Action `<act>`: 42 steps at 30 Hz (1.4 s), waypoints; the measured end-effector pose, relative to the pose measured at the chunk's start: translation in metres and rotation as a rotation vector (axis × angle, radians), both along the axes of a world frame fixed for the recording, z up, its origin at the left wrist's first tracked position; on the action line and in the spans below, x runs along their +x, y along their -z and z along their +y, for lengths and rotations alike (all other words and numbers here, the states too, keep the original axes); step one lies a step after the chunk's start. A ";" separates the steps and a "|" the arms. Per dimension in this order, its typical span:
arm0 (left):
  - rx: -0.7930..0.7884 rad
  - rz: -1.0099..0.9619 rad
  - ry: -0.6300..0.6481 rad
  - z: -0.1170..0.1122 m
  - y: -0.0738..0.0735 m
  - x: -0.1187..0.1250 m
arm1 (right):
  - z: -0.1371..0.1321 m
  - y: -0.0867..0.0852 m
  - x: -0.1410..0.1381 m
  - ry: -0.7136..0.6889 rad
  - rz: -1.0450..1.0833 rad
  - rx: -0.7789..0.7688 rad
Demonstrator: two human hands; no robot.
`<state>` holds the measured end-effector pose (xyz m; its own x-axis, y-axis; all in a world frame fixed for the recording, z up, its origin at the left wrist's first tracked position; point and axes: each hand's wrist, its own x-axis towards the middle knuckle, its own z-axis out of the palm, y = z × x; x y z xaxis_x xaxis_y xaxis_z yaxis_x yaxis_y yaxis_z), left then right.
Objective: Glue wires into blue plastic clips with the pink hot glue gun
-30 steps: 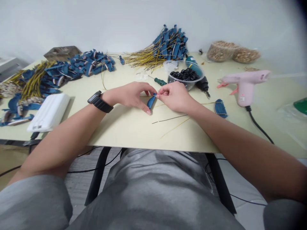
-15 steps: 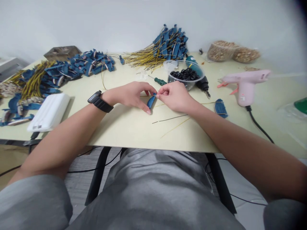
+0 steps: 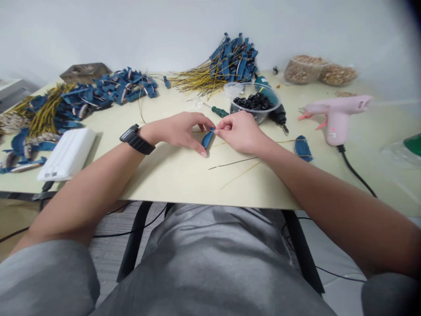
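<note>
Left hand [image 3: 176, 131] and right hand [image 3: 241, 134] both grip one small blue wired piece [image 3: 207, 139] tight, with a big heap of done-looking ones [image 3: 234, 61] at 12 o'clock.

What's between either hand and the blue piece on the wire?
Nothing visible. The left hand and right hand both reach the top end of the blue piece, where the thin wire runs through their fingertips.
</note>
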<state>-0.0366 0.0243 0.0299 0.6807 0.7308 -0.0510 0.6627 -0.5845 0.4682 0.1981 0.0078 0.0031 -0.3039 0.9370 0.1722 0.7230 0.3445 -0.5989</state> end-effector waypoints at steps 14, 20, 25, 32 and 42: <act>0.021 0.004 0.025 0.003 0.003 -0.002 | 0.000 0.001 0.000 0.003 -0.009 0.026; 0.017 -0.002 0.015 0.003 0.004 -0.001 | 0.000 0.000 0.000 0.009 -0.020 0.021; 0.015 -0.007 0.029 0.003 0.004 -0.002 | 0.000 0.000 0.000 0.011 -0.032 0.023; 0.025 0.001 0.050 0.005 0.005 -0.003 | -0.002 -0.001 0.003 0.036 -0.049 0.028; 0.014 0.007 0.058 0.009 0.005 -0.006 | -0.003 -0.001 0.005 0.045 -0.025 0.025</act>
